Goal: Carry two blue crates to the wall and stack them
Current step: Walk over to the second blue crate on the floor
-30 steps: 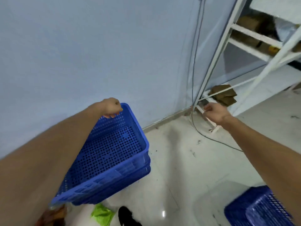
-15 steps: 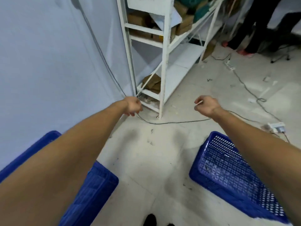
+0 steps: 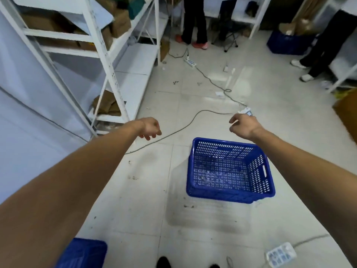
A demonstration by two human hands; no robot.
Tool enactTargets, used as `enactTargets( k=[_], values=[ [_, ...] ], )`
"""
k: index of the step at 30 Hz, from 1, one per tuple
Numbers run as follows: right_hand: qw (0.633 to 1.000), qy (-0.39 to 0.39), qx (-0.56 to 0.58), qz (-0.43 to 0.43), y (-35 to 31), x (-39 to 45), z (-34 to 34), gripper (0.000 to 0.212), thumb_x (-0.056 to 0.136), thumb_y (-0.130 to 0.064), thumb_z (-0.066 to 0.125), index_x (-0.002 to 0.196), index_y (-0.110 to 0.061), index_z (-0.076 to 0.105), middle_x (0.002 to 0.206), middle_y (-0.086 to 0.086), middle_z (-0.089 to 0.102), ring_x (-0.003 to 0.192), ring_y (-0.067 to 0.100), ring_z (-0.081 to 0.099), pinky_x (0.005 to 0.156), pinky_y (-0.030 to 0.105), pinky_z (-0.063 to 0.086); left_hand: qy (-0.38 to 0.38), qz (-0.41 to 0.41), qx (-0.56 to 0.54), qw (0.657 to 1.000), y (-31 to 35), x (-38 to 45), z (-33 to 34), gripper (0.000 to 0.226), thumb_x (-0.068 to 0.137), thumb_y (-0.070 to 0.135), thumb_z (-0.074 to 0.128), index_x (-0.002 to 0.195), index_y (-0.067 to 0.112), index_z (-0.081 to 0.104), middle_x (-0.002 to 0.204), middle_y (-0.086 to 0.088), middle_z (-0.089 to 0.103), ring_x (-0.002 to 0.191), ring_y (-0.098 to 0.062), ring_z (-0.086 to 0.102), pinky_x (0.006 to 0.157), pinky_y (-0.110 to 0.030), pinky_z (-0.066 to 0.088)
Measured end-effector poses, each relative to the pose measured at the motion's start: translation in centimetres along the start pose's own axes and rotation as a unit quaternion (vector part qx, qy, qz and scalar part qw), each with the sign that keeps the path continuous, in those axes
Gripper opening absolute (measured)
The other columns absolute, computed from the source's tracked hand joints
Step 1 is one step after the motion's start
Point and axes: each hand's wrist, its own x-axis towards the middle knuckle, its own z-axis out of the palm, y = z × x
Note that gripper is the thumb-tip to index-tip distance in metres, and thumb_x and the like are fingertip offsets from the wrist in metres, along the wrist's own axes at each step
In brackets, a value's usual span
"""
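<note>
A blue perforated crate stands upright on the floor tiles, right of centre, with nothing inside. My right hand hovers just beyond its far rim, fingers loosely curled, holding nothing. My left hand hangs over bare floor to the crate's left, fingers curled down, holding nothing. The corner of another blue crate shows at the bottom left, next to the pale wall, mostly hidden under my left forearm.
A white metal shelf rack with cardboard boxes stands at the left. A grey cable crosses the floor beyond my hands, and power strips lie near the bottom right. Two people's legs stand at the back. More blue crates sit far right.
The view has swung right, away from the wall. My left hand has let go of the stacked crates there, and the lone crate on the floor now lies in front of me.
</note>
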Motion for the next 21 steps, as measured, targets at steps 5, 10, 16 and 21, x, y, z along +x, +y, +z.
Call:
enactTargets(
  k=[5, 10, 16, 21],
  values=[
    [0.998, 0.033, -0.019, 0.040, 5.0, -0.6, -2.5, 0.031, 0.090, -0.023, 0.064, 0.121, -0.021, 0.069, 0.121, 0.012, 0.070, 0.107, 0.031, 0.059, 0.089, 0.034, 0.048, -0.016, 0.025, 0.025, 0.999, 3.9, 1.6, 1.0, 0.026, 0.098, 0.030, 0.062, 0.118, 0.014, 0.066, 0.115, -0.006, 0.074, 0.104, -0.029, 0.075, 0.084, -0.036, 0.055],
    [0.996, 0.034, 0.001, 0.078, 9.2, -1.1, -3.8, 0.035, 0.089, -0.023, 0.064, 0.124, -0.024, 0.069, 0.124, 0.013, 0.069, 0.104, 0.029, 0.062, 0.091, 0.033, 0.051, -0.024, 0.047, 0.050, 0.997, 8.1, 2.7, 2.5, 0.024, 0.098, 0.031, 0.062, 0.114, 0.014, 0.067, 0.113, -0.006, 0.074, 0.095, -0.027, 0.073, 0.081, -0.035, 0.053],
    [0.995, 0.033, 0.008, 0.098, 15.3, -2.0, -4.9, 0.036, 0.089, -0.023, 0.065, 0.124, -0.024, 0.068, 0.128, 0.013, 0.068, 0.109, 0.032, 0.063, 0.094, 0.038, 0.054, -0.027, 0.062, 0.082, 0.994, 13.2, 3.4, 5.8, 0.026, 0.099, 0.030, 0.061, 0.117, 0.012, 0.066, 0.114, -0.007, 0.073, 0.100, -0.027, 0.072, 0.080, -0.036, 0.052],
    [0.992, 0.035, 0.028, 0.116, 22.2, -2.1, -6.5, 0.033, 0.088, -0.021, 0.065, 0.120, -0.023, 0.069, 0.122, 0.013, 0.072, 0.108, 0.032, 0.062, 0.089, 0.033, 0.052, -0.028, 0.064, 0.122, 0.990, 17.9, 3.8, 9.4, 0.029, 0.098, 0.029, 0.062, 0.119, 0.011, 0.068, 0.106, -0.005, 0.072, 0.093, -0.024, 0.061, 0.075, -0.034, 0.050]
  ],
)
